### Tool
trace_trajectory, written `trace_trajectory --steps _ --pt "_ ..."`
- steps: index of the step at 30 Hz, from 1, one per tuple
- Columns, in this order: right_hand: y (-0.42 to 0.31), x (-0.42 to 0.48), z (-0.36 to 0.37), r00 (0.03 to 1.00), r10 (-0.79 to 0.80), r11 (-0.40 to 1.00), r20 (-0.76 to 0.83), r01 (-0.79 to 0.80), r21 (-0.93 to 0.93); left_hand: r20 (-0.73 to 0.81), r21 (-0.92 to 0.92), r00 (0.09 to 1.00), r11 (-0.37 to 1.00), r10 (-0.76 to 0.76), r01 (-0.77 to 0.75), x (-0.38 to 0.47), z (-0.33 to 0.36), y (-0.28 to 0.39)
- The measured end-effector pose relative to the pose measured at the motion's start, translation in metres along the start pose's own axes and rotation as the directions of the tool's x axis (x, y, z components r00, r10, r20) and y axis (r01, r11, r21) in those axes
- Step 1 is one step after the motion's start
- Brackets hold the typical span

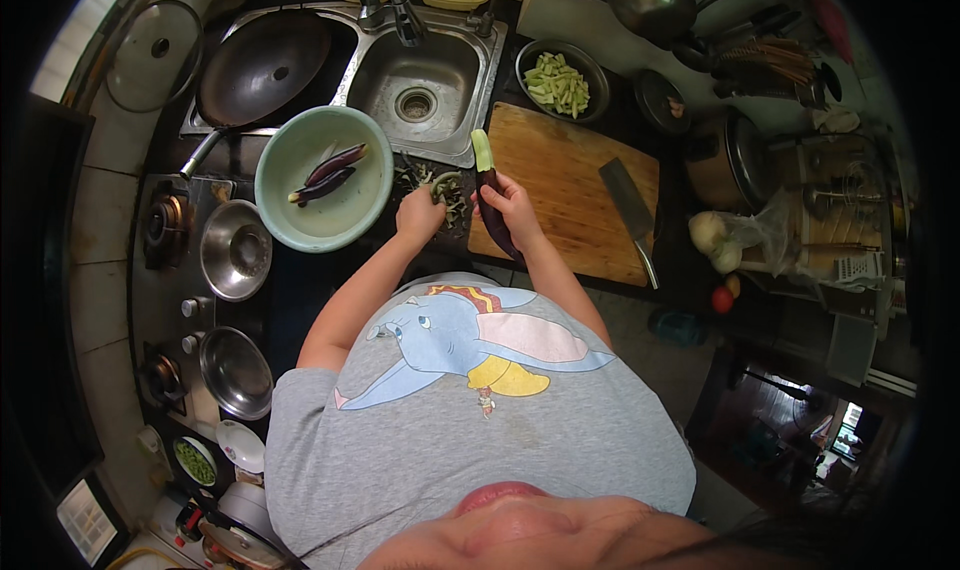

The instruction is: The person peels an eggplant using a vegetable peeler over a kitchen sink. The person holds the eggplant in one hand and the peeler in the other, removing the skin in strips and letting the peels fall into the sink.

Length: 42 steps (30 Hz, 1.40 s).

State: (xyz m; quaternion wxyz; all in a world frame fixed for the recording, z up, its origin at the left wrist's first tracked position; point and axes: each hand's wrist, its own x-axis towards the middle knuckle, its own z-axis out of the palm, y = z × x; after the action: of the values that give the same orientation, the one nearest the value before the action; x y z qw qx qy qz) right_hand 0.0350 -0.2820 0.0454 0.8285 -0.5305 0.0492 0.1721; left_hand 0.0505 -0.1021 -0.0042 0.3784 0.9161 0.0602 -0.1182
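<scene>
My right hand [511, 204] grips a long purple eggplant [491, 217] along its middle, over the left edge of the wooden cutting board [559, 187]. The eggplant tilts with its far end up; that end is peeled to pale green flesh, the rest still dark. My left hand [421, 214] is at a pile of dark and pale peelings [454, 202] on the counter, a curved greenish piece [447, 179] at its fingertips. Its fingers are partly hidden, so its hold is unclear. On the board's right side lies a cleaver [628, 202].
A pale green basin [270, 187] holds water and two eggplants [330, 172]. Behind are the steel sink [465, 112], a wok [259, 75] and a bowl of cut green pieces [556, 84]. Steel bowls [236, 249] stand by the gas stove [202, 300] at left.
</scene>
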Motion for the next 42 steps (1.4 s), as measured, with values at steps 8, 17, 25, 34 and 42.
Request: trace_trajectory --steps 8,17,25,34,42 --pt "-0.011 0.003 0.001 0.997 0.043 0.998 0.059 -0.04 -0.054 -0.268 -0.202 0.941 0.944 0.204 -0.262 0.003 -0.049 0.043" --pt "-0.021 0.002 0.008 0.969 0.065 0.995 0.237 -0.044 -0.093 -0.197 0.141 0.852 0.874 0.485 -0.465 0.011 -0.078 0.069" --pt "-0.018 0.006 0.003 0.963 0.059 0.996 0.263 -0.039 -0.082 -0.119 0.066 0.887 0.895 0.447 -0.442 -0.016 -0.057 0.066" --pt "-0.019 0.012 0.002 0.967 0.057 0.991 0.248 -0.024 -0.133 -0.283 -0.189 0.896 0.896 0.341 -0.401 -0.021 -0.054 0.076" --pt "-0.014 0.02 -0.003 0.984 0.035 0.988 0.176 -0.008 -0.155 -0.279 -0.536 0.939 0.778 0.203 -0.328 -0.021 -0.045 0.072"
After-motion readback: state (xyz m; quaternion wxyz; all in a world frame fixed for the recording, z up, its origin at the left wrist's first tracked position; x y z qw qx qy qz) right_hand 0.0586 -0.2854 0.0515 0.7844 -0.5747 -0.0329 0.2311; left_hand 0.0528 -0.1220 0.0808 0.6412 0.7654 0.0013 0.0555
